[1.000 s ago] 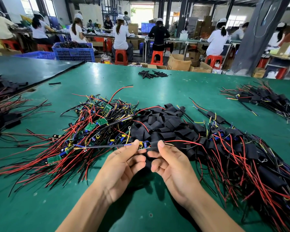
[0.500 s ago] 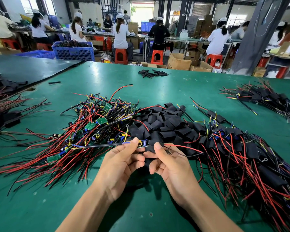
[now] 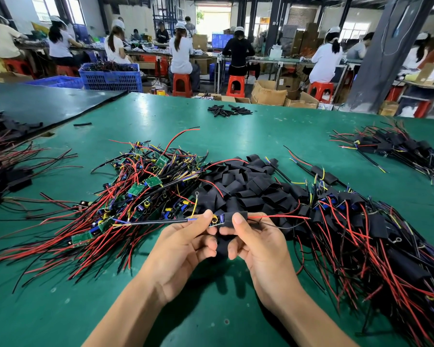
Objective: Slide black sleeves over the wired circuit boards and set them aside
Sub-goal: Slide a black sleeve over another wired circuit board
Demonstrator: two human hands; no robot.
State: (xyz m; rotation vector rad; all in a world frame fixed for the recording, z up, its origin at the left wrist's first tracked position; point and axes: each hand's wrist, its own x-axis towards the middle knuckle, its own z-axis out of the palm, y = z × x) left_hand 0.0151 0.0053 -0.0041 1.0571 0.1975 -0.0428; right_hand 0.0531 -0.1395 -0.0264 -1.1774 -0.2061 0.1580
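My left hand [image 3: 186, 242] pinches a wired circuit board [image 3: 217, 219] at its left end, its black cable trailing left. My right hand [image 3: 257, 242] pinches a black sleeve [image 3: 236, 216] that partly covers the board's right end; red and black wires stick out of the sleeve to the right. Behind my hands lies a heap of loose black sleeves [image 3: 246, 181]. A pile of bare green boards with red and black wires [image 3: 140, 189] sits to the left. Sleeved boards [image 3: 361, 221] are heaped on the right.
The green table [image 3: 211, 309] has a small cluster of black sleeves [image 3: 229, 110] at the far edge and another wired bundle [image 3: 396, 146] at far right. More wires lie at far left [image 3: 8, 166]. Several people work at benches beyond.
Both hands have lifted slightly with the board. The sleeve has slid further left over the board, and the red wire now pokes out well to the right.
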